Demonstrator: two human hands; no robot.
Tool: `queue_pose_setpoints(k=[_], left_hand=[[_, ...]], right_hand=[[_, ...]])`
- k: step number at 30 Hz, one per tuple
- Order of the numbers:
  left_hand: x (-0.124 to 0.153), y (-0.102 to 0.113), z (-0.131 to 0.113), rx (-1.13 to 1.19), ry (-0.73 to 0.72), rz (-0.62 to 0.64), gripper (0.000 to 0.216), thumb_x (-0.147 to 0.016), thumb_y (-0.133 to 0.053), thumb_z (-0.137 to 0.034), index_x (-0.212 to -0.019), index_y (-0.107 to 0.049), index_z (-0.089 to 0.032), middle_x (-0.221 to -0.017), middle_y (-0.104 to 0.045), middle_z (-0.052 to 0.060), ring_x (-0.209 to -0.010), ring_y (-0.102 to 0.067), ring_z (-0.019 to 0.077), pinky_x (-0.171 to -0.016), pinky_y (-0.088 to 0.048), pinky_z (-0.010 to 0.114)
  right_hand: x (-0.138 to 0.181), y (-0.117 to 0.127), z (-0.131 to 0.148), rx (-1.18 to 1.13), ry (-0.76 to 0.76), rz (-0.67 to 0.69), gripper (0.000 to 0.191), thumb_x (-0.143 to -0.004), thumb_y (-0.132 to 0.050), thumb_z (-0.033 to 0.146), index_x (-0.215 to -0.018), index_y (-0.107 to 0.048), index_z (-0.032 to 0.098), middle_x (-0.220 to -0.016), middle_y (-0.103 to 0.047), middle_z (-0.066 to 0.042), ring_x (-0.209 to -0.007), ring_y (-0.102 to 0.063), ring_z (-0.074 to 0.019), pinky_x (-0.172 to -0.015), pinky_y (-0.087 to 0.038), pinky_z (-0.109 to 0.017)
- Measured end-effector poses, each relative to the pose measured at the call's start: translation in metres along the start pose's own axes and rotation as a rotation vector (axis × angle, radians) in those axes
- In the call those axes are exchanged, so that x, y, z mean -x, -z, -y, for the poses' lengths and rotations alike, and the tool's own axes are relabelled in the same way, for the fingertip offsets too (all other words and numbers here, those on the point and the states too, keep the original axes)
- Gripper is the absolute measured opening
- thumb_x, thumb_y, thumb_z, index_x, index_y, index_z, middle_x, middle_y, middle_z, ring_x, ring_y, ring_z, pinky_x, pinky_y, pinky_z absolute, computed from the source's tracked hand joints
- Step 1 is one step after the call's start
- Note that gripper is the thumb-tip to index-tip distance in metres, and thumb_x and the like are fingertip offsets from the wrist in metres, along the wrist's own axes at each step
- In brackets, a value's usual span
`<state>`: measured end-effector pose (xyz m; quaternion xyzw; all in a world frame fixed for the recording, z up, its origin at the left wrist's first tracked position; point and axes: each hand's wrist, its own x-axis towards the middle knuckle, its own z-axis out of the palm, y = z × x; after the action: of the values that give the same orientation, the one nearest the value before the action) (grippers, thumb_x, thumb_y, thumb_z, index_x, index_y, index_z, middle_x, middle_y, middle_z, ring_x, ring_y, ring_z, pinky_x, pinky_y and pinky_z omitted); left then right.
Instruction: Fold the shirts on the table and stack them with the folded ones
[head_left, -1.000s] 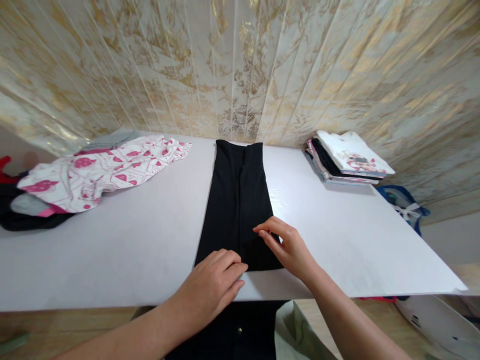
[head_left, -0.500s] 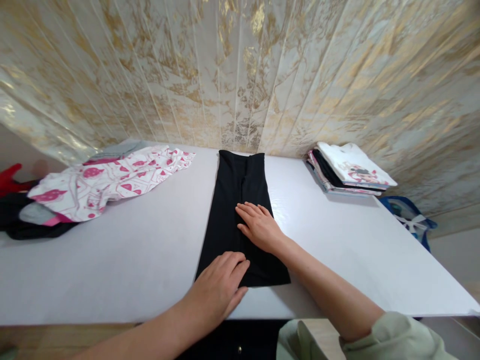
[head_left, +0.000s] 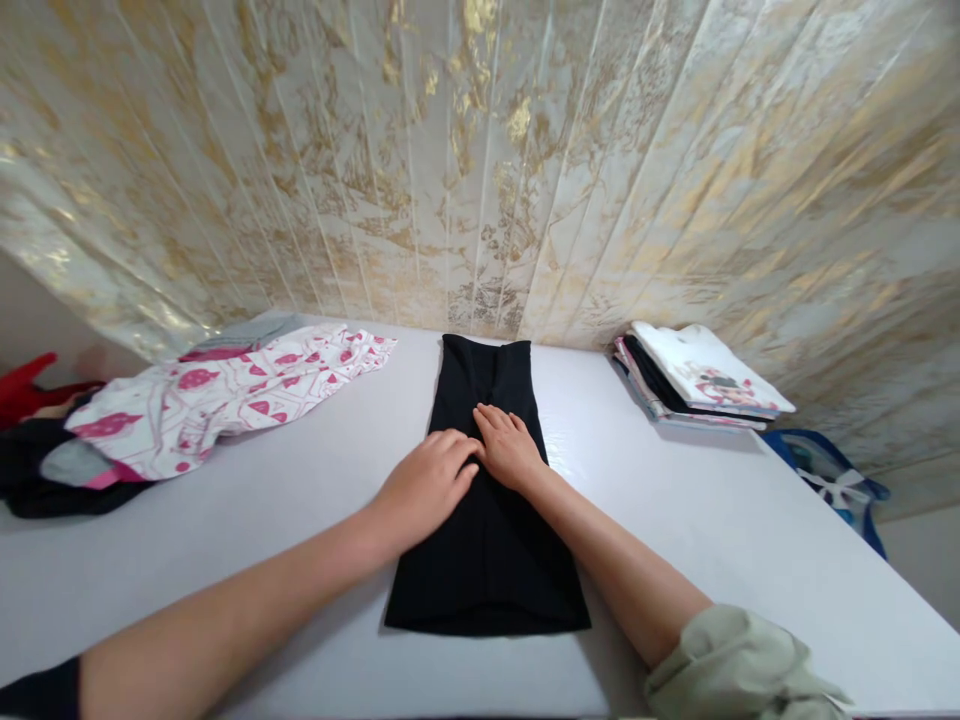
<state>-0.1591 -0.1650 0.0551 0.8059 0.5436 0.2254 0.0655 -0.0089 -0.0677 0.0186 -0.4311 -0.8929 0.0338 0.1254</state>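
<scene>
A long black garment [head_left: 487, 540] lies folded in a narrow strip down the middle of the white table [head_left: 300, 540], running from the wall toward me. My left hand [head_left: 426, 485] rests flat on it about halfway along, fingers stretched out. Right beside it, my right hand [head_left: 510, 447] also lies flat on the cloth with its fingers spread, the two hands touching. Neither hand grips anything.
A loose pile of clothes, topped by a white cloth with pink prints [head_left: 225, 395], sits at the back left. A stack of folded clothes [head_left: 697, 385] stands at the back right by the gold-marbled wall. A blue bag [head_left: 832, 480] lies beyond the table's right edge.
Both hands slid away from me along the black garment, from its near end to its middle. The right hand went from a pinch to flat. The camera moved forward.
</scene>
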Motion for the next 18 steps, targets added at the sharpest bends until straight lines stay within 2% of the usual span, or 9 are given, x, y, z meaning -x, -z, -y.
queue_pose_setpoints(k=[2,6,11,18], left_hand=[[-0.031,-0.009,0.027,-0.133,0.072,-0.044,0.028,-0.093,-0.046,-0.021,-0.117,-0.060,-0.015,-0.123,-0.062,0.013,-0.117,-0.056,0.0249,-0.103,-0.043,0.040],[-0.085,-0.028,0.067,-0.270,0.200,-0.032,0.040,-0.095,-0.043,-0.023,-0.132,-0.052,-0.009,-0.142,-0.050,0.017,-0.134,-0.044,0.0266,-0.113,-0.032,0.040],[-0.138,-0.046,0.094,-0.239,0.372,0.089,0.051,-0.096,-0.039,-0.038,-0.141,-0.043,-0.013,-0.153,-0.037,0.013,-0.142,-0.031,0.0254,-0.116,-0.024,0.043],[-0.188,-0.064,0.127,-0.234,0.540,0.056,0.059,-0.095,-0.028,-0.045,-0.148,-0.034,-0.018,-0.159,-0.024,0.011,-0.145,-0.022,0.0318,-0.115,-0.020,0.052]], right_hand=[[-0.004,-0.007,-0.003,0.003,-0.025,0.009,0.051,-0.097,-0.042,0.036,-0.144,-0.042,0.017,-0.152,-0.039,-0.010,-0.140,-0.033,-0.0226,-0.115,-0.025,-0.046],[-0.005,-0.014,-0.004,-0.006,-0.034,-0.023,0.051,-0.097,-0.042,0.037,-0.145,-0.041,0.018,-0.152,-0.039,-0.009,-0.140,-0.033,-0.0211,-0.116,-0.023,-0.046],[-0.003,-0.011,-0.001,-0.019,-0.042,-0.024,0.050,-0.097,-0.042,0.035,-0.144,-0.041,0.018,-0.152,-0.040,-0.009,-0.140,-0.034,-0.0214,-0.115,-0.024,-0.046],[-0.004,-0.012,0.000,-0.034,-0.050,-0.030,0.050,-0.097,-0.041,0.035,-0.144,-0.041,0.018,-0.152,-0.039,-0.008,-0.141,-0.033,-0.0218,-0.116,-0.024,-0.047]])
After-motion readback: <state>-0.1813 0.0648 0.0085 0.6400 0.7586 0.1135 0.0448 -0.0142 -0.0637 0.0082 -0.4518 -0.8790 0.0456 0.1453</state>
